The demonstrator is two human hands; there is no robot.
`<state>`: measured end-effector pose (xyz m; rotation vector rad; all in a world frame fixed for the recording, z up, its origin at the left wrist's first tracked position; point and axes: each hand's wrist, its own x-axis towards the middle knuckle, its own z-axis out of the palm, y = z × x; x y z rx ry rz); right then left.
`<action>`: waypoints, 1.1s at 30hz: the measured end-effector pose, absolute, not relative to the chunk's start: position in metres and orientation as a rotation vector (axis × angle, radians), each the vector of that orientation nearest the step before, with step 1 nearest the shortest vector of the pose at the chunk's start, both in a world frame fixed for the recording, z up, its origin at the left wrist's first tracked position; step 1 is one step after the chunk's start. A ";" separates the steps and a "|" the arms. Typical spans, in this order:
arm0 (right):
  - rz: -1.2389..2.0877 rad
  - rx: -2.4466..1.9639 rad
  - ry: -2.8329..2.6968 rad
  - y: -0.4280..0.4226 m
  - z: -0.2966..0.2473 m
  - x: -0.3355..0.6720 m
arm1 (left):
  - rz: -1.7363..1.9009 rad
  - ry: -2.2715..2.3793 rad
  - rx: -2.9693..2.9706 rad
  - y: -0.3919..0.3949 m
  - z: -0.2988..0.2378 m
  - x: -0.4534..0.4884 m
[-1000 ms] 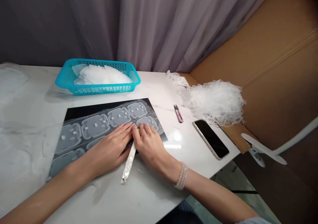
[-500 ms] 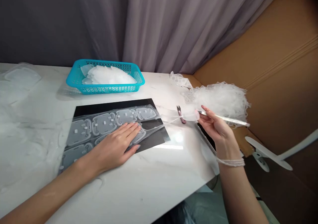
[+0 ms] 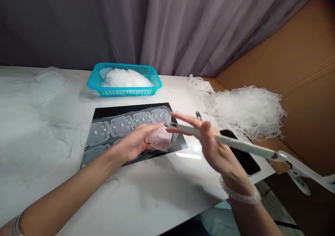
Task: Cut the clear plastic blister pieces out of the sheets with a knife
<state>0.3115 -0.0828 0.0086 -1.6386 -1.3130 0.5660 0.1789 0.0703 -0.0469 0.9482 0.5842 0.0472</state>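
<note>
My left hand (image 3: 137, 140) pinches a translucent, soft-looking moulded piece (image 3: 159, 138) and lifts it above the sheet. In my right hand (image 3: 213, 149) lies a long slim silver tool (image 3: 240, 143), its narrow end pointing at that piece. Right-hand fingertips reach the piece's edge; whether they grip it is blurred. Beneath both hands is a translucent moulded sheet (image 3: 121, 126) with rows of rounded panels, lying on a black mat (image 3: 101, 112). Part of the sheet is hidden by my left hand and forearm.
A blue basket (image 3: 125, 92) of translucent pieces stands at the back. To the right are a heap of stringy offcuts (image 3: 246, 110), small snips (image 3: 199, 115) and a dark flat device (image 3: 246, 162). More translucent sheets (image 3: 31, 131) cover the table's left side.
My left hand has risen from lying flat on the sheet and now holds the moulded piece. My right hand has come left with the silver tool, close to my left. The view has shifted left.
</note>
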 end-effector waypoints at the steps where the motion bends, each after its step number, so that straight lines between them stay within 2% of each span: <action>1: 0.511 -1.671 -1.279 -0.077 0.005 0.317 | 0.059 0.610 1.003 0.070 -0.051 0.177; 4: 0.438 -1.741 -1.315 -0.049 -0.017 0.336 | 0.078 0.626 1.119 0.068 -0.055 0.174; 10: 0.614 -1.584 -1.568 -0.015 -0.058 0.353 | 0.091 0.678 1.175 0.070 -0.049 0.175; 14: 0.546 -1.568 -1.604 -0.024 -0.063 0.359 | 0.111 0.694 1.125 0.071 -0.051 0.175; 20: 0.337 -1.679 -1.524 -0.040 -0.066 0.393 | 0.415 0.752 0.908 0.092 -0.051 0.156; 24: 0.305 -1.676 -1.457 -0.043 -0.056 0.386 | 0.465 0.730 0.790 0.101 -0.040 0.147; 27: 0.418 -1.598 -1.272 -0.042 -0.042 0.355 | 0.430 0.677 0.761 0.092 -0.032 0.148; 33: 0.864 -1.318 -0.962 -0.040 -0.034 0.313 | 0.333 0.607 0.783 0.074 -0.024 0.149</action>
